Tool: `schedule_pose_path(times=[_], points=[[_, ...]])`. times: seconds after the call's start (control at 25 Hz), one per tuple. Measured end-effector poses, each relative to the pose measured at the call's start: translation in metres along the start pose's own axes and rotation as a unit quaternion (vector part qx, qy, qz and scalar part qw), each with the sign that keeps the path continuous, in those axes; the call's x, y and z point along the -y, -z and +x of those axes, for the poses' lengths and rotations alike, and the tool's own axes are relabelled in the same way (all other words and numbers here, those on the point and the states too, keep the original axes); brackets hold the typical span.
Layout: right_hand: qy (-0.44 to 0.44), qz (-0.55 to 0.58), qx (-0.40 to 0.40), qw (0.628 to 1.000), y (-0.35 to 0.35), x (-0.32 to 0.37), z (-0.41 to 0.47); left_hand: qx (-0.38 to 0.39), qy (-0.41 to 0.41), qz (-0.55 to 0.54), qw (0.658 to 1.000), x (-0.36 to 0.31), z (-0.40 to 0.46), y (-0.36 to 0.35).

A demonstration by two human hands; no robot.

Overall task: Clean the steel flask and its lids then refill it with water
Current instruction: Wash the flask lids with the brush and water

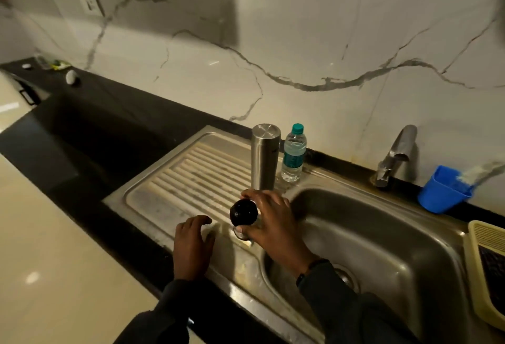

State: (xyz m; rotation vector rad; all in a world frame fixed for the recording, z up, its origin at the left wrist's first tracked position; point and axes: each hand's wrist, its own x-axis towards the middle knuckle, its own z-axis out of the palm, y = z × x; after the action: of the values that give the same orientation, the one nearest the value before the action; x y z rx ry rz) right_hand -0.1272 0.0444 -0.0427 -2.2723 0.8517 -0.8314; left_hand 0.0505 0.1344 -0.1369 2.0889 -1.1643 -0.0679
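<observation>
Steel flask (265, 156) upright at back of ribbed drainboard (191, 177), touching nothing; just beside it, plastic bottle (293, 152) with teal cap, nearly full of water. Right hand (269, 219) gripping black lid (243, 212) over drainboard edge. Left hand (193, 245) relaxed, fingers loose, holding nothing. Blue cup (442, 189) on counter (90, 130) right of tap (396, 152), contents unclear.

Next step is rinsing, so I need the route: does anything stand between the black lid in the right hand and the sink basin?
Nothing visible does. The right hand grips the black lid just over the drainboard's edge, and the sink basin opens directly to its right. The steel flask and water bottle stand behind, off that path.
</observation>
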Motion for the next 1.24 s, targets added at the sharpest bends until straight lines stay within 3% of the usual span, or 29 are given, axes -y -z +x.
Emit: schedule_pose_path(times=[0.16, 0.32, 0.64, 1.04, 1.16, 1.24], points=[[0.070, -0.099, 0.071, 0.990, -0.035, -0.003, 0.005, 0.078, 0.029, 0.116, 0.990, 0.038, -0.016, -0.003], [0.074, -0.154, 0.110, 0.979, -0.064, -0.008, -0.003, 0.072, -0.010, 0.155, 0.985, 0.050, -0.020, 0.003], [0.078, -0.212, 0.164, 0.960, -0.082, -0.011, -0.010, 0.079, 0.000, 0.135, 0.988, 0.054, -0.017, 0.008], [0.067, -0.190, 0.240, 0.950, -0.067, -0.009, -0.007, 0.102, 0.014, 0.112, 0.988, 0.050, -0.017, 0.010], [0.049, -0.150, 0.224, 0.962, -0.062, -0.008, -0.005, 0.063, -0.011, 0.082, 0.995, 0.053, -0.017, 0.010], [0.057, -0.116, 0.160, 0.979, -0.055, -0.009, -0.002, -0.004, 0.000, 0.022, 1.000, 0.048, -0.016, 0.014]])
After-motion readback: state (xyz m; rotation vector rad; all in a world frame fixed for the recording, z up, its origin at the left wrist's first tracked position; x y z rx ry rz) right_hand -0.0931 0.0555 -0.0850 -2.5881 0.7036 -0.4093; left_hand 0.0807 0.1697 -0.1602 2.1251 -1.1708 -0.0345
